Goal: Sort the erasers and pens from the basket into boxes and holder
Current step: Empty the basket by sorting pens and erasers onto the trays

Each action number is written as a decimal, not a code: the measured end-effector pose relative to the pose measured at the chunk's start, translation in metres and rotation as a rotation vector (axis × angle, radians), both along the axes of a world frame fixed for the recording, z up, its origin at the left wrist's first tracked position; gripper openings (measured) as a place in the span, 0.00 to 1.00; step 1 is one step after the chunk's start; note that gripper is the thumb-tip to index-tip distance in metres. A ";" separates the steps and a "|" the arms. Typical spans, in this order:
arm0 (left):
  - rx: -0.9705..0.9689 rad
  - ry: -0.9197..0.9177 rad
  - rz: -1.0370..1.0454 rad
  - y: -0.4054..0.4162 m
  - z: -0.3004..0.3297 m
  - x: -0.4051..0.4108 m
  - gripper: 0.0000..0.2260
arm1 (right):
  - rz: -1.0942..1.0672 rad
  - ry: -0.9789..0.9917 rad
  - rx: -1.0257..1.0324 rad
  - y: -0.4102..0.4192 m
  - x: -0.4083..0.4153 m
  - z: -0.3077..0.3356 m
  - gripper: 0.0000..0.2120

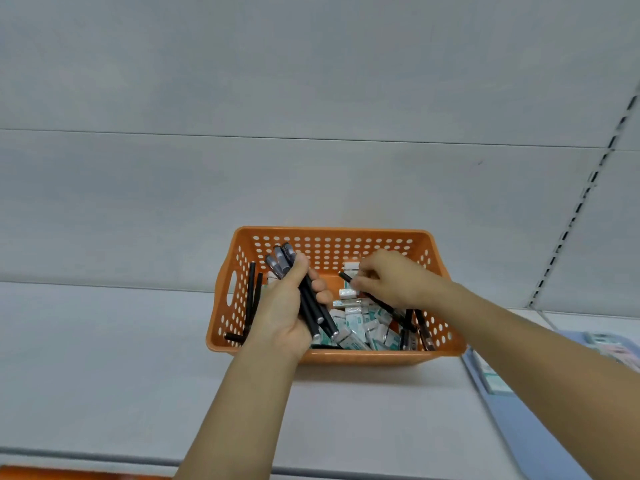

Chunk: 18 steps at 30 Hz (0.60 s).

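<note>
Beside basket (332, 237), R: blue tray (519, 427) w/ erasers (497, 382).

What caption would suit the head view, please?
Left hand grips black pens; right hand pinches another pen over the orange basket.

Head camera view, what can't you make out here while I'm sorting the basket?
- Eraser labels: too small and blurred.
- Pens low in the basket: covered by the left hand and its pen bundle.
- Blue box: cut off by the right edge and right forearm.
</note>
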<state>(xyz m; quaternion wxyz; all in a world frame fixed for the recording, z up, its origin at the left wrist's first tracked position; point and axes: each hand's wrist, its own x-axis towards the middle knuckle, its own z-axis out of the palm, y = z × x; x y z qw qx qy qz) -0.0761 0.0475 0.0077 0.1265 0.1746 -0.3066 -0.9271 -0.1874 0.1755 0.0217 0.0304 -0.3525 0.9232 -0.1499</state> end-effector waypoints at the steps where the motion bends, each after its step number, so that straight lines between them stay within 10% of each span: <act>1: 0.032 -0.001 -0.021 0.001 0.000 0.000 0.07 | 0.019 0.074 -0.024 0.001 0.002 0.004 0.12; 8: 0.005 -0.031 -0.138 0.017 0.007 -0.003 0.12 | 0.297 0.308 -0.627 0.017 0.020 0.038 0.01; 18: 0.134 -0.015 0.029 0.007 0.000 -0.004 0.06 | 0.309 0.139 0.278 0.042 0.009 0.038 0.24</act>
